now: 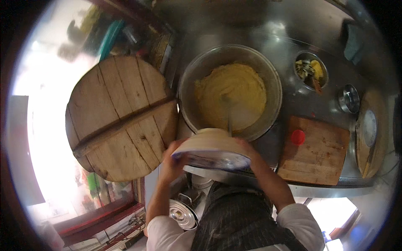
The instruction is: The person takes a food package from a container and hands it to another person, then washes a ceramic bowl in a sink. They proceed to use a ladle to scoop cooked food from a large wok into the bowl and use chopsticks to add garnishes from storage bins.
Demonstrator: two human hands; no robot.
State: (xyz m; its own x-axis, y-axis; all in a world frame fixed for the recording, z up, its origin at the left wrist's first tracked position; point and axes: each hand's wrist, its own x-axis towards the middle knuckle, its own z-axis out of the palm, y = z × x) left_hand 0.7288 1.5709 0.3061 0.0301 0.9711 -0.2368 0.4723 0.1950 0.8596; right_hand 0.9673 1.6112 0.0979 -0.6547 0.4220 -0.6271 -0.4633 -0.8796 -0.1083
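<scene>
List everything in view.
Bowl: one, cream, centre
Basin: one, silver, beyond bowl
Paste: one, yellow, in basin
Rod: one, grey, in basin
Wooden rounds: two, brown, left and right
Small vessels: two, silver, upper right
Cutting board: one, brown, right
Round item: one, red, on cutting board
Counter: one, silver, under basin
Lid: one, silver, below counter
Apron: one, dark, bottom
Sleeves: two, white, bottom
Left grip: one, bare, bowl's left
Right grip: one, bare, bowl's right
</scene>
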